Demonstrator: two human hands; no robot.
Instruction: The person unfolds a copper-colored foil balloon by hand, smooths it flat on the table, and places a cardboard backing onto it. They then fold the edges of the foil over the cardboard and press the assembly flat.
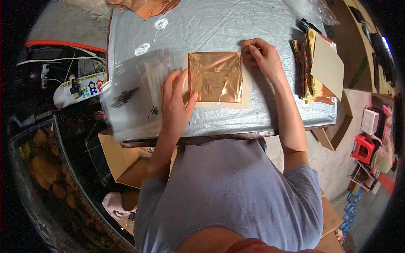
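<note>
A square of shiny copper-coloured foil (pixel 217 78) lies on a slightly larger beige card (pixel 246 95) in the middle of the table. At its left edge rests my left hand (pixel 174 99), fingers stretched and spread, the thumb near the foil's lower left corner. My right hand (pixel 263 57) is just beyond the upper right corner of the card, its fingers loosely bent and apart with nothing visible in them. Clear plastic sleeves (pixel 130 99) lie to the left, partly beneath my left hand.
At the right, a stack of gold foil and cards (pixel 310 63) has a beige card (pixel 327 63) leaning on it. White string coils (pixel 160 23), more copper foil (pixel 145 6) and clear plastic (pixel 310 10) lie further back. An open cardboard box (pixel 120 160) stands below the table's front left.
</note>
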